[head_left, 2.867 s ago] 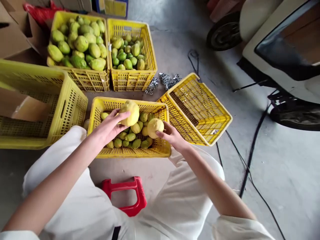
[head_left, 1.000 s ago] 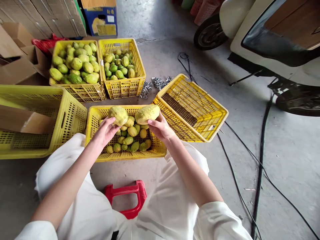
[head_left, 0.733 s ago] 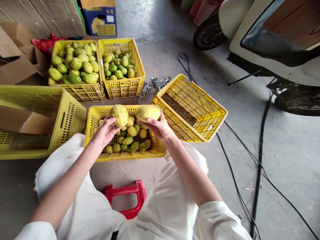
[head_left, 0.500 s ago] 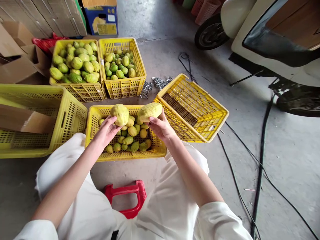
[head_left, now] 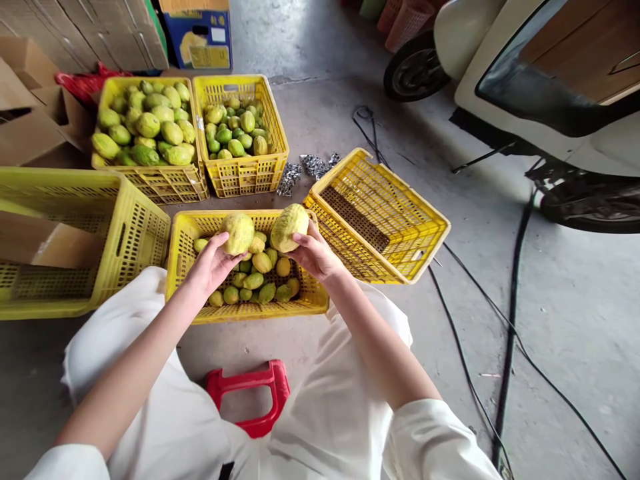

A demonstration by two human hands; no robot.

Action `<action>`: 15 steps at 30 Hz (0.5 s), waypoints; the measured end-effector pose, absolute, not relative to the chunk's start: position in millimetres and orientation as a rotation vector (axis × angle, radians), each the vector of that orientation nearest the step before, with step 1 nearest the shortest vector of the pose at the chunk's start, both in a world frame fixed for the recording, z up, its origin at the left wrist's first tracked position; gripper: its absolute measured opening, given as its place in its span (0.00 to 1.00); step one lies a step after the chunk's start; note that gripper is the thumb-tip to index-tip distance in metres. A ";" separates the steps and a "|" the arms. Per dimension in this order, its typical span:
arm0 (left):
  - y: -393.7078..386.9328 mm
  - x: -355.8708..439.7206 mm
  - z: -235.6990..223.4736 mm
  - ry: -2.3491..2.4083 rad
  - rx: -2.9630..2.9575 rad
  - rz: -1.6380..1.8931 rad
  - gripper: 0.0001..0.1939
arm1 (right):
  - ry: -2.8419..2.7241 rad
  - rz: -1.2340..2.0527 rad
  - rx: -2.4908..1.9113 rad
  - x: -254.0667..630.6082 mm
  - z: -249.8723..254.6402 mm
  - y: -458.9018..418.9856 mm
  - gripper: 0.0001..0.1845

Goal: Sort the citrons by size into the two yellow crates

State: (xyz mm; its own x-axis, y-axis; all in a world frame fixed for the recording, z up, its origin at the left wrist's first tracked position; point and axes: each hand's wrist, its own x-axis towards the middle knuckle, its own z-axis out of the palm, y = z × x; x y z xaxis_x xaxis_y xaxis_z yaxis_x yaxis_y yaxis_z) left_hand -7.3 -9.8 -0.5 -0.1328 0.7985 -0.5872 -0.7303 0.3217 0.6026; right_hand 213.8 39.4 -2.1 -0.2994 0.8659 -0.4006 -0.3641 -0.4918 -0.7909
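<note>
Paired grip above the yellow crate — the left hand grips the left citron-like fruit, the right hand grips the right citron-like fruit, side by side with a gap between. The latter's long axis slants, far end rightward.

Legible text: none. Blue carton, printed front: small white panel at upper right; yellow panel with lines of print below it; characters too small and blurred to read. Yellow plastic crate, right of the two fruit-filled back crates: pale sticker at its left edge, any wording on it too small to make out.
</note>
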 end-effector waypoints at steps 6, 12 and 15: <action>-4.4 -10.4 8.0 1.106 0.026 1.303 0.19 | -0.751 1.816 -1.130 211.5 -3.6 40.8 0.34; -3.1 -11.7 11.8 1.116 -0.033 1.290 0.12 | -0.732 1.814 -1.149 213.7 -1.7 42.2 0.31; -3.8 -11.9 9.3 1.132 -0.033 1.312 0.12 | -0.723 1.807 -1.115 213.5 1.0 40.9 0.30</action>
